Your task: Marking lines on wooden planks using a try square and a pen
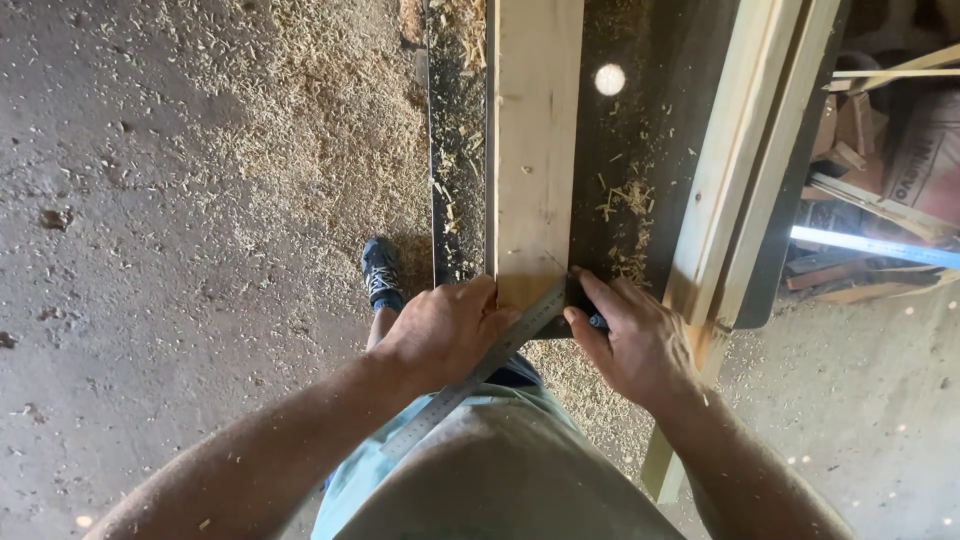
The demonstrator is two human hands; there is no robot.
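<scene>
Both forearms are bare, no sleeves reaching the left hand [445, 330] or right hand [635, 345]. A pale mint shirt [480, 470] covers the torso; beyond it, 1 dark lace-up shoe [380, 272].

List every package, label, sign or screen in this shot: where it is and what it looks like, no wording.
Sack: far right edge, past the dark bench, among wood offcuts; pale grey-pink bag, slumped, with dark printing on its face.
Steel ruler: angled across the near end of the plank, under both hands; grey metal strip with fine graduation marks.
No signs or screens are in view.
</scene>
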